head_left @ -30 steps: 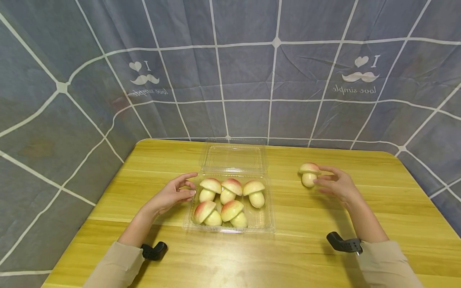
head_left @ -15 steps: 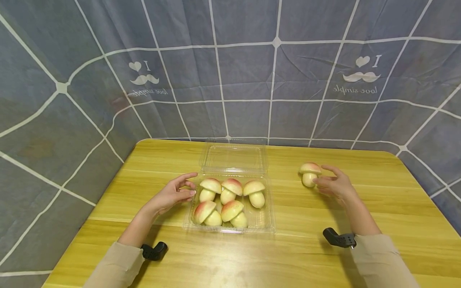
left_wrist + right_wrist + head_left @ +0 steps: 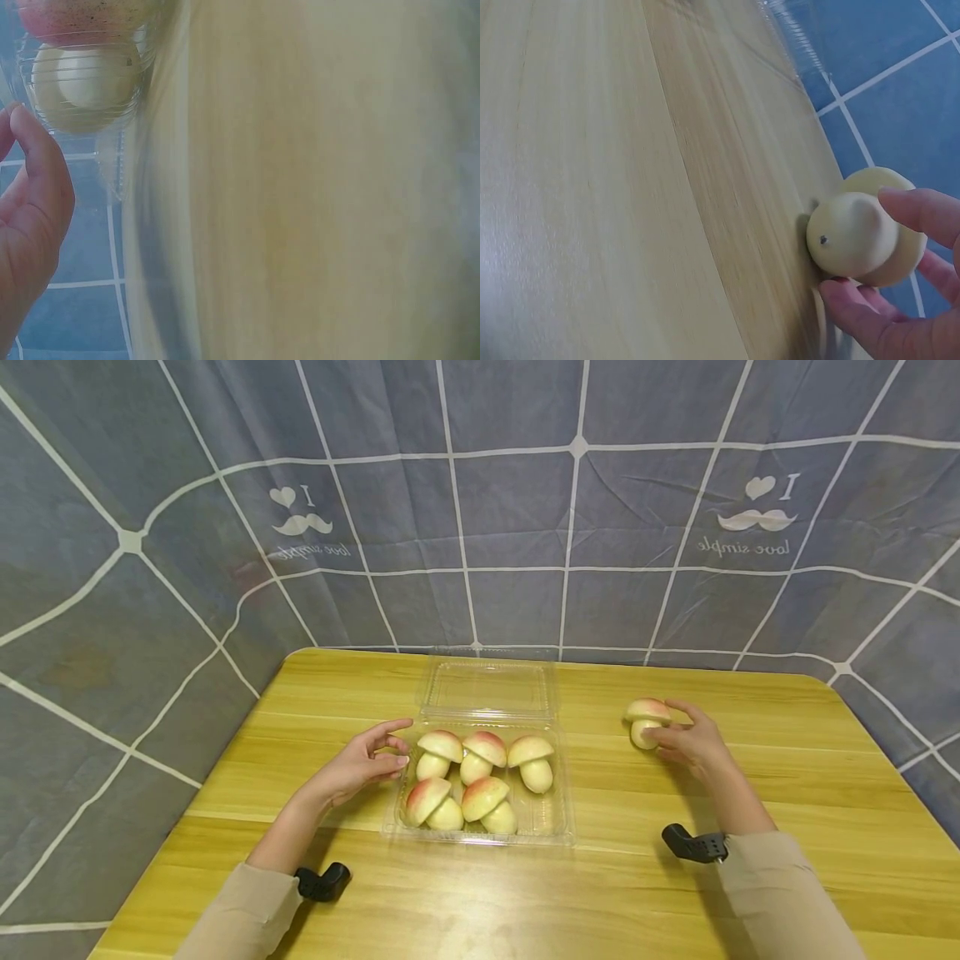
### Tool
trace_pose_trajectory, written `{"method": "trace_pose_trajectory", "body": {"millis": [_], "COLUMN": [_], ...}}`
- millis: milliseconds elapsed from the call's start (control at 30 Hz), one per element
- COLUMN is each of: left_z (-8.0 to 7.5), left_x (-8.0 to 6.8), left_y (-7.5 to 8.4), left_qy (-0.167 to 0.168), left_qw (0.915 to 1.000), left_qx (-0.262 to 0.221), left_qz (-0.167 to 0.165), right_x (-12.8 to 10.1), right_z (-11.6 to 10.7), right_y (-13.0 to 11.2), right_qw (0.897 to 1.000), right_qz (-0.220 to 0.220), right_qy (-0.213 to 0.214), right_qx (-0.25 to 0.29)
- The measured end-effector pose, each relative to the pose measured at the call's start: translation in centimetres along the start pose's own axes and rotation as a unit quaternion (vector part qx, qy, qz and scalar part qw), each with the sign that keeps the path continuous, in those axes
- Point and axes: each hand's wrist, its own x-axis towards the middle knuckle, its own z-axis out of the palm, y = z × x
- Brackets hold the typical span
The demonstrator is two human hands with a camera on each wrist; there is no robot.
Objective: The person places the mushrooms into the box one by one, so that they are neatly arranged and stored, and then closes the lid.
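A clear plastic clamshell box (image 3: 543,814) lies with its lid tipped back. Inside are several pale mushrooms (image 3: 486,750) with pink-flushed caps, in two rows. My left hand (image 3: 365,764) is at the box's left side, fingers loosely bent, fingertips right at the rim. One more mushroom (image 3: 647,712) rests on the table to the right. Around its right side are the fingers and thumb of my right hand (image 3: 697,742), the thumb overlapping the stem. In the right wrist view, the fingers flank this mushroom (image 3: 851,234), whose rounded stem end faces the camera.
The box's transparent lid (image 3: 487,687) reaches back toward the table's far edge. A grey-blue curtain (image 3: 517,527) with white lines hangs behind and around the wooden table (image 3: 615,893). Each wrist carries a black camera mount (image 3: 322,882).
My right hand has moved slightly left, bringing its thumb over the stem of the lone mushroom. That mushroom stays in place on the table. The left hand keeps its place beside the box.
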Motion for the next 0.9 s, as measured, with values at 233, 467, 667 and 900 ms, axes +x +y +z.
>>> {"method": "trace_pose_trajectory", "body": {"millis": [233, 467, 667, 900], "left_z": [-0.02, -0.03, -0.02, -0.03], "left_x": [0.05, 0.08, 0.1, 0.01], "left_y": [0.0, 0.05, 0.07, 0.09], "left_qy": [-0.002, -0.001, -0.001, -0.002], "left_qw": [1.0, 1.0, 1.0, 1.0], "left_qx": [0.003, 0.003, 0.0, 0.0], "left_qz": [-0.003, -0.001, 0.0, -0.001], "right_x": [0.41, 0.52, 0.44, 0.09], "right_z": [0.41, 0.62, 0.64, 0.92], "right_y": [-0.08, -0.14, -0.01, -0.23], "right_qw": [1.0, 1.0, 1.0, 1.0], "right_qz": [0.006, 0.006, -0.001, -0.009], "right_qy": [0.01, 0.01, 0.005, -0.003], "right_qx": [-0.013, 0.0, 0.004, -0.002]}}
